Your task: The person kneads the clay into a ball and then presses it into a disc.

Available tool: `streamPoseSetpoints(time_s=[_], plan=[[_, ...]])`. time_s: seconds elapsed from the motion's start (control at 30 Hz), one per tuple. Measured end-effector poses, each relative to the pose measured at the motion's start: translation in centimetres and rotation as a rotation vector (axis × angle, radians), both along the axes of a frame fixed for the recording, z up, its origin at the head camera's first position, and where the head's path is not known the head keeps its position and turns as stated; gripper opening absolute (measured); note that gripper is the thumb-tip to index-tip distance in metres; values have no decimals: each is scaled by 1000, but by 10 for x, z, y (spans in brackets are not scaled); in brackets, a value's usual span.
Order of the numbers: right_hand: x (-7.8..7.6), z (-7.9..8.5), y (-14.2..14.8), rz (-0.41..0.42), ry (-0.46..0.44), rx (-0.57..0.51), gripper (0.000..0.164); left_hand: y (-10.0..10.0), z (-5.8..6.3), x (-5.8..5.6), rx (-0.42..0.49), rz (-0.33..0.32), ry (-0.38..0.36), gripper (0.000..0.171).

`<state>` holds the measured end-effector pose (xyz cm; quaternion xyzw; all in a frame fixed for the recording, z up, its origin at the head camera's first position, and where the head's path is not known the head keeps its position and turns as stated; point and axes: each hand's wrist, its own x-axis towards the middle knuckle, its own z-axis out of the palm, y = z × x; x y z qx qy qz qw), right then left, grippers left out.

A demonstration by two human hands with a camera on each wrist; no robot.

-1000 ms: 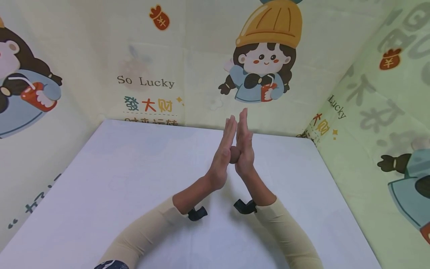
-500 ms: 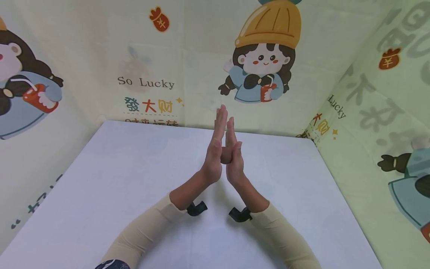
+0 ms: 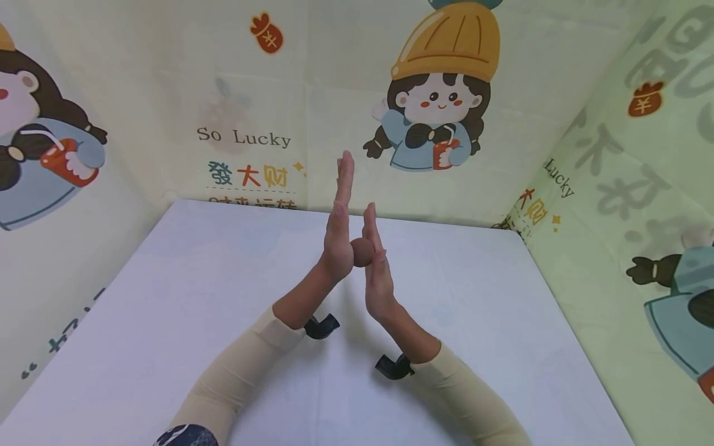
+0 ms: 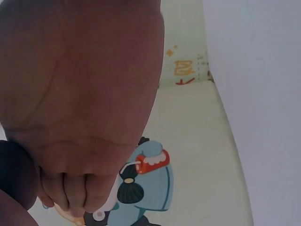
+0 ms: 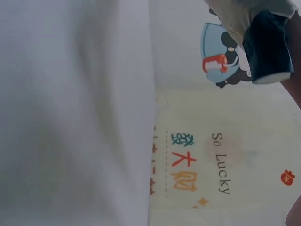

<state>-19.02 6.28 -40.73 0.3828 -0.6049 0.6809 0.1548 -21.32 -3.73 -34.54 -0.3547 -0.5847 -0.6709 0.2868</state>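
Above the white table (image 3: 167, 310) my two hands stand upright, palm facing palm, fingers straight. A small brown ball (image 3: 362, 253) is pressed between them. My left hand (image 3: 339, 223) is farther forward and higher; its heel is against the ball. My right hand (image 3: 377, 269) is nearer me and lower, and the ball lies against the base of its fingers. In the left wrist view my left palm (image 4: 80, 94) fills the frame, with a dark rounded shape (image 4: 14, 179) at the lower left that may be the ball. The right wrist view shows only table, wall and the left sleeve (image 5: 235, 14).
Cloth walls printed with cartoon girls and "So Lucky" (image 3: 243, 136) close the table in at the back, left and right. Black camera mounts sit at my left wrist (image 3: 320, 326) and right wrist (image 3: 393, 367). Nothing else lies on the white tabletop.
My left hand has slid forward and up while my right has drawn back and down. Both have drifted left. More of the ball shows between the palms now.
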Motion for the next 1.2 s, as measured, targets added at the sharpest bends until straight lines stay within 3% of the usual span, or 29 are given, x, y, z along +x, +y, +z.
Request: streamPoseSetpoints(time_s=[0.33,0.5,0.63,0.87,1.2], plan=[[6,-4,-2,-39,84,48,81,-6,-15,-20,7,38,-42,77],[7,1,-1,-41,81,60,78,-8,-31,-30,-52,38,-64,82],[6,7,1,-36,57,57,77,-7,-42,-35,-109,11,-74,76],[0,23,9,-81,80,36,71,2,-55,-33,-198,-75,-31,70],[-11,42,22,-202,136,19,74,18,-69,-21,-263,-107,-36,77]])
